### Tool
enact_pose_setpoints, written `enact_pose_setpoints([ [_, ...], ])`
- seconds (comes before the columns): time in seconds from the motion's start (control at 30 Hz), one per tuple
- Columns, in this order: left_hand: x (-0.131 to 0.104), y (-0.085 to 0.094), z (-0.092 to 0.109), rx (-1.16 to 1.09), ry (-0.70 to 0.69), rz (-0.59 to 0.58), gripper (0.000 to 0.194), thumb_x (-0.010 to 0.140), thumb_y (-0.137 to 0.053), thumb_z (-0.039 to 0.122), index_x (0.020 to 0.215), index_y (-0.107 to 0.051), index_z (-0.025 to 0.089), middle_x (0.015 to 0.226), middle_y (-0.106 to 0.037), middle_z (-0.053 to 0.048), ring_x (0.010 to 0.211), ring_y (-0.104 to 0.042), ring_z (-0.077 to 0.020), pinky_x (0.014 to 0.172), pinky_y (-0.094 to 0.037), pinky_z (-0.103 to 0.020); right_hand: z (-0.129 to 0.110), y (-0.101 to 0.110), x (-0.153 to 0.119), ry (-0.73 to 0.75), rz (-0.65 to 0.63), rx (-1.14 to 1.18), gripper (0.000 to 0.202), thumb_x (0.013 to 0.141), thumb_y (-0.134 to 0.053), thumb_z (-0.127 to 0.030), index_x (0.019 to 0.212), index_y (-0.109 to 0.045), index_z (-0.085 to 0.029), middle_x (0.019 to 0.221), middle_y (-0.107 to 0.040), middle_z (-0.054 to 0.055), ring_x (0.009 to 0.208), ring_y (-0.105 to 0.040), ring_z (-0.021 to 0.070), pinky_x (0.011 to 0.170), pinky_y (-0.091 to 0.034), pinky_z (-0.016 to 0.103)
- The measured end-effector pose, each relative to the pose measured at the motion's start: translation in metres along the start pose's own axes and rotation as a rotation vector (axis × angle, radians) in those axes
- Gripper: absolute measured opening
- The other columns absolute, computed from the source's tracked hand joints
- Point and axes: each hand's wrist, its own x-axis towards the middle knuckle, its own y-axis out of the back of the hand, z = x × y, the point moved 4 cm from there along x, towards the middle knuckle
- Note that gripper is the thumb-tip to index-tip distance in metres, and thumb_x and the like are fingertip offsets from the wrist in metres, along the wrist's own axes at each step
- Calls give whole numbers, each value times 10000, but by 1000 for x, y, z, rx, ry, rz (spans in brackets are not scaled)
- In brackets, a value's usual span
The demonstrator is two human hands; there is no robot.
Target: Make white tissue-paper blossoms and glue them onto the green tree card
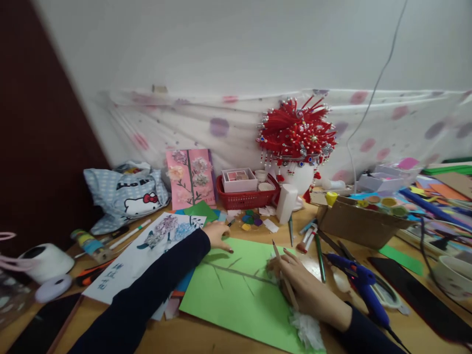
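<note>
A light green sheet of paper lies in front of me, bearing a painted dark branch with thin twigs. My left hand rests at its upper left edge, thumb and fingers apart, holding nothing. Over the right side of the sheet, my right hand is closed around a slim wooden paintbrush, its dark narrow end pointing up and away. Crumpled white tissue shows below that hand, and more shows by its fingers; whether the hand grips it I cannot tell. Left of the sheet is a white flower picture, partly under my left sleeve.
A blue glue gun and scissors lie to the right, near a cardboard box of paint pots. Behind stand a red basket, a pink flower picture and a red beaded headdress. A patterned bag sits at left.
</note>
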Motion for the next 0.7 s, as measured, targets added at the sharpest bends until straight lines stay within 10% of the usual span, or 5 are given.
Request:
enact_pose_setpoints([
  [0.4, 13, -5, 9, 66, 101, -75, 704, 498, -717, 662, 1004, -598, 187, 1033, -618, -125, 1033, -454, -337, 891, -287, -481, 17, -5, -6, -103, 48, 187, 321, 678, -466, 3, 933, -487, -190, 928, -529, 76, 841, -508, 202, 746, -434, 324],
  [0.7, 25, -6, -1, -124, 103, -61, 352, 590, -759, 459, 788, -649, 188, 852, -621, -41, 936, -501, -263, 840, -309, -382, 22, -5, -10, -122, 71, 211, 272, 725, -514, -55, 961, -527, -191, 932, -556, 78, 842, -537, 197, 753, -449, 320],
])
